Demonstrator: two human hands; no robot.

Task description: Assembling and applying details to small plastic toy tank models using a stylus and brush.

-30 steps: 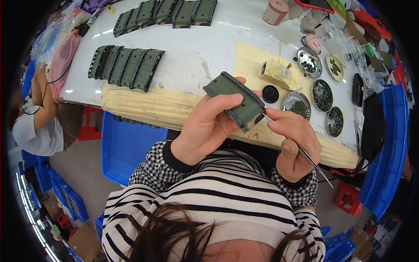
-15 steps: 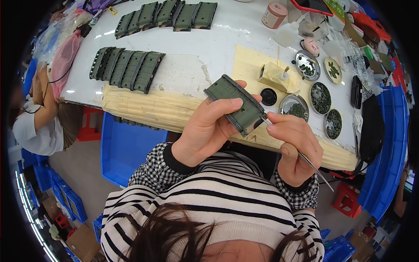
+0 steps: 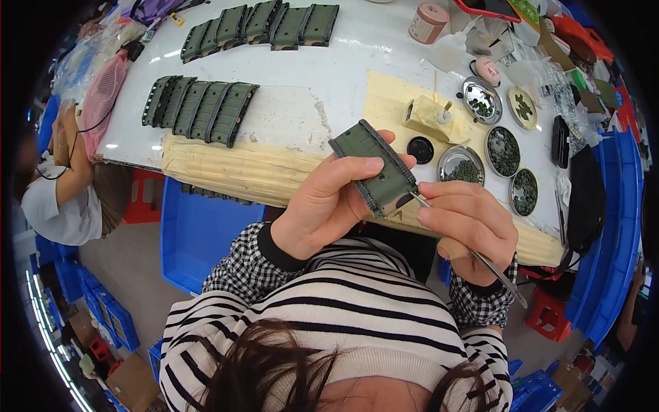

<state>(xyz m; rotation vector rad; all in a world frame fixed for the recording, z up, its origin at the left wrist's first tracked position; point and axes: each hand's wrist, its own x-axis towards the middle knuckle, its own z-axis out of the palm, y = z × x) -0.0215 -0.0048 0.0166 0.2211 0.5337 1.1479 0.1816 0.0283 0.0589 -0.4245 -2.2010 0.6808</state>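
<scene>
My left fingers (image 3: pixel 357 169) pinch the panel (image 3: pixel 386 187), thumb flat across its green face and the others underneath, so it sits tilted in the air over the desk's padding (image 3: pixel 233 165). My right fingers (image 3: pixel 449 191) are wrapped around the metal tool (image 3: pixel 506 283), its tip at the panel's edge, by the corner nearest those fingers; whether the tip grips a small piece, I can't tell. The likeliest trouble, I'd judge, is a slip: if I push harder than my left thumb can hold, the panel could twist, and the tip would skid over the green face and scratch it, or jab my left fingers, which lie beneath and just beyond. Nothing firm backs that corner, since my grip is nearer the middle, so sideways pressure could make it swing. Just beyond my right fingers stands a dish (image 3: pixel 442 163) of green bits (image 3: pixel 467 171), with a black lid (image 3: pixel 420 150) beside it; a knuckle thrown forward by a sudden release might knock either. The finished-looking panels (image 3: pixel 211 111) on the desk (image 3: pixel 288 110), well off to the left of my left fingers, seem safe from that.
</scene>
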